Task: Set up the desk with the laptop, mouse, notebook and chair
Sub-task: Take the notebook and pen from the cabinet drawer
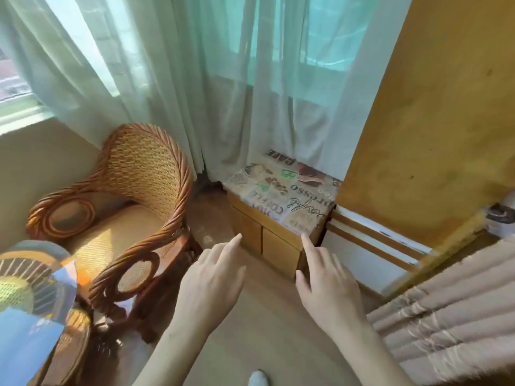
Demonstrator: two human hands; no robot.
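A wicker armchair (122, 207) stands at the left below the window, facing right. A small wooden cabinet (278, 227) with a coffee-print cloth on top sits in the corner under the curtains. My left hand (214, 280) and my right hand (326, 285) are both stretched out in front of me over the floor, fingers apart, holding nothing. They hover just short of the cabinet's front. No laptop, mouse or notebook is in view.
Sheer green curtains (211, 79) hang behind chair and cabinet. A yellow wooden panel (434, 121) rises at the right, with a beige ribbed fabric (451, 316) below it. A round rattan table (55, 352) with colourful items is at bottom left. Bare wooden floor (250, 330) lies beneath my hands.
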